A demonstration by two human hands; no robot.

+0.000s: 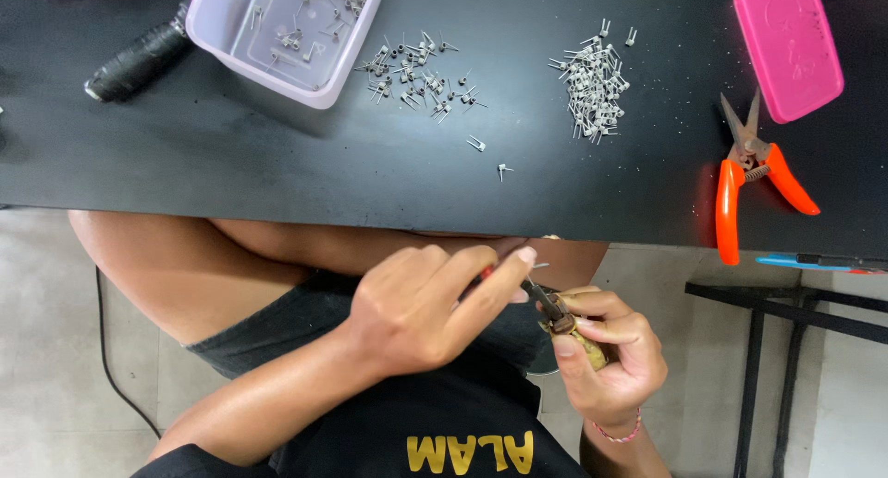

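1. Head view: the left hand (pixel 416 307) pinches a thin red-handled tool (pixel 541 298) between its fingers, the tip set against a small brass-coloured piece (pixel 585 347).
2. The right hand (pixel 610 353) has its fingers closed around that piece, below the edge of the black surface (pixel 277 164), over the lap.
3. On the surface lie two heaps of small wire coils (pixel 592 85), a pale tray (pixel 291 34), orange snips (pixel 754 177) and a pink lid (pixel 786 43).

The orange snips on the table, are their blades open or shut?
Open: the orange snips lie with blades parted in a V and handles spread, spring showing between them.
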